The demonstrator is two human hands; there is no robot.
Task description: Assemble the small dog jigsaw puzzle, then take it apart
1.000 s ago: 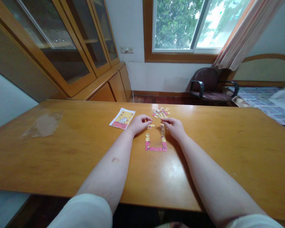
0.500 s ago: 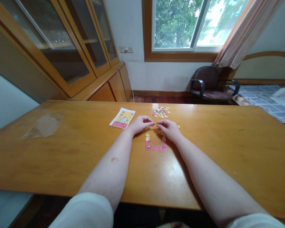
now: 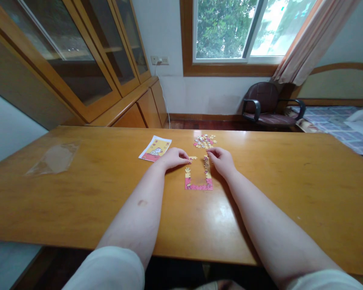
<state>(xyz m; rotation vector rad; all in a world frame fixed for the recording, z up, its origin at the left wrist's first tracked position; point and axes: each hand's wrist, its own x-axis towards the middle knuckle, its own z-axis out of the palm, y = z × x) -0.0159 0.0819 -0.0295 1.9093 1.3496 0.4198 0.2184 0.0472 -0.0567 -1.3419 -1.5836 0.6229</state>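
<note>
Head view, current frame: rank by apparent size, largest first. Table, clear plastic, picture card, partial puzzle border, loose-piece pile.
1. Table
2. Clear plastic
3. Picture card and partial puzzle border: unranked, too close, since the border is hollow
4. Loose-piece pile

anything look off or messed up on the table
Nothing looks spilled or damaged. The puzzle border has gaps: a small yellow-and-pink section at the left hand's fingertips sits apart from both sides. The picture sheet also lies askew, turned at an angle to the border.
</note>
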